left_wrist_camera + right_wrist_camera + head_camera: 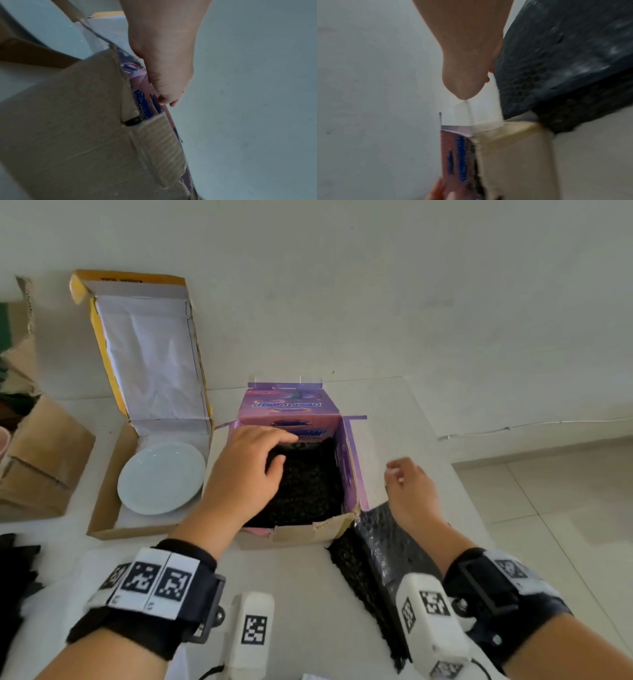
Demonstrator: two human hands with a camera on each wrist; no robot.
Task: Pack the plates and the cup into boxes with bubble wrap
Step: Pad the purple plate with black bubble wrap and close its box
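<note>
Two hands: your left hand (246,470) curls its fingers on the bubble wrap (308,487); your right hand (409,487) hangs loose, empty.
Purple box (351,467): wrap-lined; press it flat into the corners.
Plate (161,477): bare, in the flat box (102,522), leftward.

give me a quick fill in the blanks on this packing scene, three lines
1. The left hand reaches into the purple box, which is lined with ___ bubble wrap.
2. The flat box to its left holds a white ___.
3. A loose sheet of the same wrap lies on the table at the purple box's ___ side.

Missing words: black; plate; right
</note>
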